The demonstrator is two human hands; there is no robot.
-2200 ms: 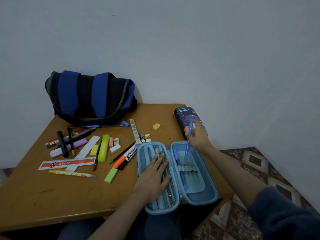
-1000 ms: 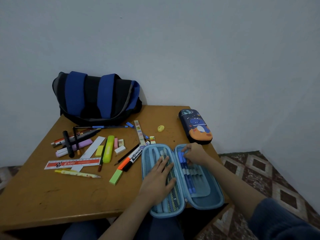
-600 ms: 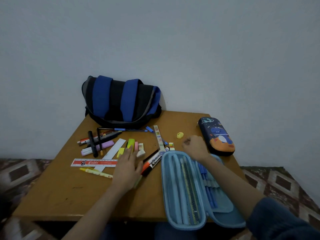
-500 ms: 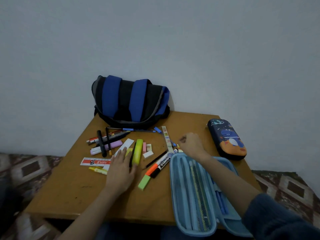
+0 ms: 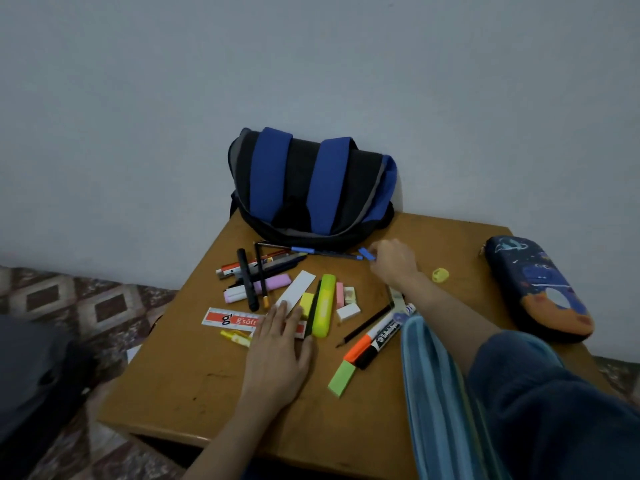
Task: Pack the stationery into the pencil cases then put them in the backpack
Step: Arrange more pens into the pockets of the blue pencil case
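Head view, left hand [image 5: 277, 344] flat on ruler [image 5: 225, 318], right hand [image 5: 394, 265] pinching small blue item [image 5: 367, 253] beside backpack [image 5: 311, 188].

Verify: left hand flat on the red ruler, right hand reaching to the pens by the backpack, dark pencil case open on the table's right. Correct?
One error: the head view shows the dark pencil case closed, not open, on the table's right. The left hand flat on the red ruler and the right hand reaching to the pens by the backpack both hold.
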